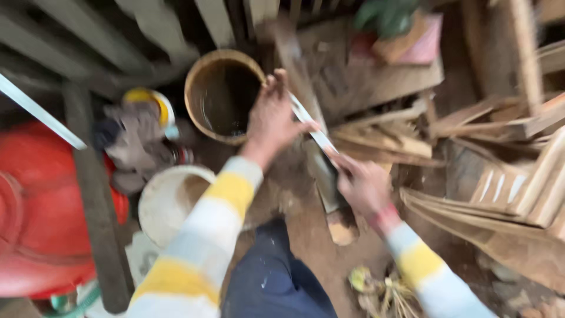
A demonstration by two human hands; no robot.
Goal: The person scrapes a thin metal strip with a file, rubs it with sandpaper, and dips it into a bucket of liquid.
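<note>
**Both hands on a thin, pale strip above a wooden block**

Head view: the picture is blurred by motion, so small details are not sure. The left hand [272, 115] is closed around the upper part of a long, thin, pale strip [312, 131], with the fingers curled over it near the rim of a brown bucket [220, 94]. The right hand [360, 184] pinches the lower end of the same strip, thumb and fingers narrow on it. The strip runs on a slant between the two hands, just above an upright wooden block [326, 179] that stands on the dirt floor [318, 241].

The strip looks flat, light and stiff, perhaps metal or a ruler-like blade; I cannot tell which. If it is metal, the edges may be sharp and the surface slippery, so I judge the flat faces near each end the safest hold, as both hands have it now.

Around it: a white bucket [168, 203] beside the left sleeve, a big red container [41, 212] at the left, a crumpled grey cloth [138, 144], and stacked wooden planks [512, 176] at the right.
</note>
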